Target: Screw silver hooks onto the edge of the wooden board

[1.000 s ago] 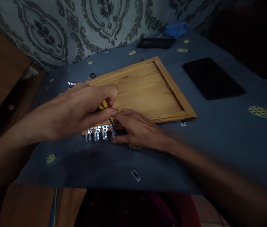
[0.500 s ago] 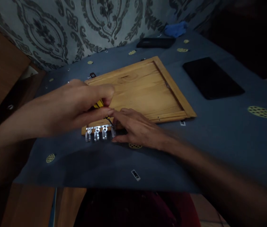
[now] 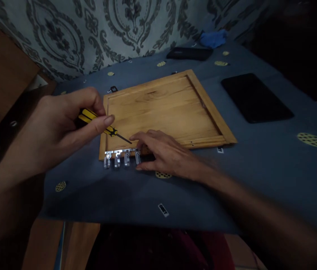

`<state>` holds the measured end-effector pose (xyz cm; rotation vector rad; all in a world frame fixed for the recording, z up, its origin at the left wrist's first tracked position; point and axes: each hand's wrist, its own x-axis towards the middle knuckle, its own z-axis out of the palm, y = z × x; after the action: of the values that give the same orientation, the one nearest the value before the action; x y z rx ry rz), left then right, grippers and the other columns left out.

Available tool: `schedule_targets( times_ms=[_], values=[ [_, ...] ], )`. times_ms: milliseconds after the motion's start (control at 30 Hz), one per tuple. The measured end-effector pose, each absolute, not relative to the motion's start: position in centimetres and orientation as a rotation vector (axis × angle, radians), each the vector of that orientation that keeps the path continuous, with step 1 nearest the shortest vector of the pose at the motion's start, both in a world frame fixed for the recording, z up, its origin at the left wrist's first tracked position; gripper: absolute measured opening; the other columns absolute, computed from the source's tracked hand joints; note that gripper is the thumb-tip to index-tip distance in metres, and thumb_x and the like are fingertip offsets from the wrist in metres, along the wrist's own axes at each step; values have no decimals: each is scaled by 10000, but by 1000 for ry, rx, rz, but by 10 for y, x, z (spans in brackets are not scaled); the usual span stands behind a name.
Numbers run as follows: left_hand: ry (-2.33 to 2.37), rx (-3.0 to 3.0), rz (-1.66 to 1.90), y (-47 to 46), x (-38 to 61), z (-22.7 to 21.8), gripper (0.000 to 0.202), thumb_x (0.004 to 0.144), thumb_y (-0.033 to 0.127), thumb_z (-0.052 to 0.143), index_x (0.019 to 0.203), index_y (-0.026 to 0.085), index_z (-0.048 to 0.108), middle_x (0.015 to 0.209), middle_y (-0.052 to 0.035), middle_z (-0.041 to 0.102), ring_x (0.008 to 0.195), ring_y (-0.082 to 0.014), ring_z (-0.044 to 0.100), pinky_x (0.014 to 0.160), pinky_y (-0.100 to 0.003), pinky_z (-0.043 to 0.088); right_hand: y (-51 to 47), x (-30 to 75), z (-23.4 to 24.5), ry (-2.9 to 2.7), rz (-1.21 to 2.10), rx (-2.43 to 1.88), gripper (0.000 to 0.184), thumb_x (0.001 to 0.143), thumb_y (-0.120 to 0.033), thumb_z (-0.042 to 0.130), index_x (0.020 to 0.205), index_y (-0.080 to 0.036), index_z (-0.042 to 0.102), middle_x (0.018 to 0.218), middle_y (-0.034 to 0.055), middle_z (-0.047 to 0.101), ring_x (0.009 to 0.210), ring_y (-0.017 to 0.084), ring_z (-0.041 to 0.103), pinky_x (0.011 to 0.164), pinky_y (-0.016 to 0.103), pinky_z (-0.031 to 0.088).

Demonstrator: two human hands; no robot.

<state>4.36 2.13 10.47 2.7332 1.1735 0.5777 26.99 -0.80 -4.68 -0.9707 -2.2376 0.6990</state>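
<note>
My left hand (image 3: 71, 125) grips a yellow-and-black screwdriver (image 3: 109, 129) between thumb and fingers. Its thin shaft points down and right, with the tip close to my right index finger, above the board. A wooden panel with a raised frame (image 3: 158, 107) lies flat on the table. Along its near left edge sits a silver metal hook rail (image 3: 117, 153), its several hooks hanging past the edge. My right hand (image 3: 164, 153) is closed around the rail's right end, thumb below and fingers above; that end is partly hidden by the fingers.
A black tablet-like slab (image 3: 256, 97) lies right of the panel. Behind it are a dark case (image 3: 189, 53) and a blue cloth (image 3: 214, 38). A small black buckle-like piece (image 3: 114, 89) rests at the panel's far left corner. A patterned curtain (image 3: 130, 26) hangs behind the table.
My left hand has drawn back up and left with the screwdriver, lifting its tip from the rail's right end. My right hand stays at the rail. The view has shifted slightly.
</note>
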Motion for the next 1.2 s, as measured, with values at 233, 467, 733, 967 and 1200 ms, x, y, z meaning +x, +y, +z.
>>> schedule_targets(
  times_ms=[233, 467, 733, 967, 1200],
  values=[
    [1144, 2574, 781, 24, 42, 92, 281, 949, 418, 628, 756, 219, 584, 569, 87, 545, 444, -61, 506, 417, -182, 349, -9, 270, -36, -2236, 764, -1024, 601, 808, -413, 845, 1292, -193, 564, 1092, 75, 694, 1030, 264, 651, 875, 384, 511],
    [1171, 2347, 1036, 36, 40, 70, 242, 928, 307, 667, 737, 203, 562, 505, 115, 512, 390, -38, 465, 405, -164, 309, -8, 276, -31, -2153, 768, -1019, 563, 881, -449, 764, 1330, -192, 542, 1174, 96, 695, 1085, 261, 674, 936, 416, 546],
    [1152, 2220, 995, 58, 23, 45, 328, 955, 447, 651, 769, 205, 529, 517, 94, 548, 428, -63, 493, 447, -191, 367, -2, 283, -33, -2009, 660, -1151, 262, 951, -281, 631, 1196, -191, 608, 1065, 80, 739, 965, 223, 727, 851, 363, 590],
    [1098, 2273, 841, 72, 17, 11, 235, 939, 432, 636, 927, 198, 614, 810, 18, 682, 726, -143, 631, 639, -247, 450, -1, 285, -38, -2011, 638, -1178, 253, 943, -279, 641, 1179, -188, 637, 1026, 78, 747, 900, 211, 735, 808, 347, 608],
    [1091, 2361, 585, 85, 15, -15, 125, 928, 334, 619, 941, 212, 639, 924, -18, 674, 924, -210, 594, 838, -320, 452, -4, 283, -34, -2058, 608, -1160, 175, 958, -250, 620, 1118, -188, 652, 1016, 79, 745, 901, 217, 731, 823, 365, 618]
  ],
)
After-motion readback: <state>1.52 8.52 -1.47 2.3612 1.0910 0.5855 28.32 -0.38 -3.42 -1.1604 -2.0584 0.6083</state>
